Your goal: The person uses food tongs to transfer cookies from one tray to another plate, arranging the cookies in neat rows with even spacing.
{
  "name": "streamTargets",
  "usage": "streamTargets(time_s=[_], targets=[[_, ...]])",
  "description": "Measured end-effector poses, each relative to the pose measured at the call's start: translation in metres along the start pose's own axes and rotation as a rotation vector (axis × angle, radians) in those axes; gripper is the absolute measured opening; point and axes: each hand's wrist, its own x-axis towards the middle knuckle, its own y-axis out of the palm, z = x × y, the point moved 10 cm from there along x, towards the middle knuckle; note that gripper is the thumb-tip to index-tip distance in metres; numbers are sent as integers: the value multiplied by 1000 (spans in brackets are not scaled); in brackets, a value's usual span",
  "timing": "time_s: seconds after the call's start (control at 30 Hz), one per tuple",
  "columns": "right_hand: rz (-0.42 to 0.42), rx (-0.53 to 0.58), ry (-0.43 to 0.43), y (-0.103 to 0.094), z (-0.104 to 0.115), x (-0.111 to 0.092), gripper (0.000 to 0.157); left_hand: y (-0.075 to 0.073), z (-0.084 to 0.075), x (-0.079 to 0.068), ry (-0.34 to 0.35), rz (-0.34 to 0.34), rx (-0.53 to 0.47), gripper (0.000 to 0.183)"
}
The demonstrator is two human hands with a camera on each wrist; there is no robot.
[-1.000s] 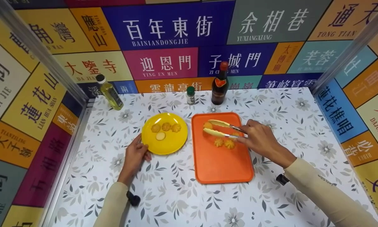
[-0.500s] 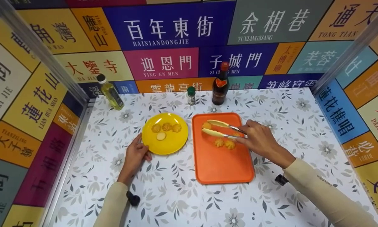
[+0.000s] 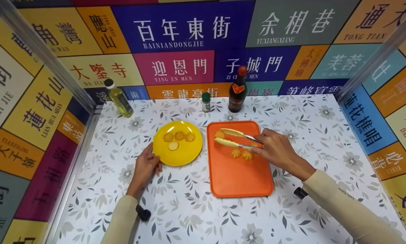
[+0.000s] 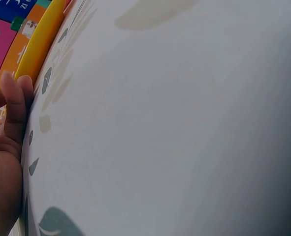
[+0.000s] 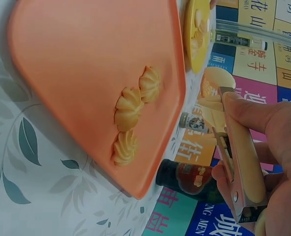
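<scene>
My right hand grips a pair of tongs with pale yellow tips and metal arms. Between the tips is a round golden cookie, raised over the orange tray. Three ridged cookies lie on that tray below the tongs, partly hidden by them in the head view. On the left, a yellow plate bears several cookies, one of them flat side up. My left hand holds the near left rim of the plate, its thumb on the edge.
Behind the plate and tray stand an oil bottle, a small green-capped jar and a dark red-capped bottle. A floral cloth covers the table. Printed panels wall in the back and sides.
The tongs, with the cookie between their tips, have shifted slightly left over the tray. My left hand and the plate have stayed in place.
</scene>
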Motion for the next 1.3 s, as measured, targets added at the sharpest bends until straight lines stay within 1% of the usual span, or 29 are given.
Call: streamTargets(time_s=[0.33, 0.53, 0.7, 0.87, 1.03, 1.3], targets=[[-21, 26, -49, 1, 8, 2, 41, 0, 0, 0, -14, -3, -4, 72], [-19, 51, -50, 2, 13, 6, 42, 1, -1, 0, -19, -6, 14, 73], [-21, 47, -61, 3, 19, 9, 39, 0, -1, 1, -13, -7, 4, 74], [-34, 38, -95, 4, 26, 12, 39, 0, 1, 2, -10, -3, 10, 73], [-18, 34, -109, 7, 33, 16, 40, 0, 1, 1, -13, -7, 16, 74], [27, 30, -83, 15, 40, 22, 42, 0, 0, 0, -22, -8, 38, 72]])
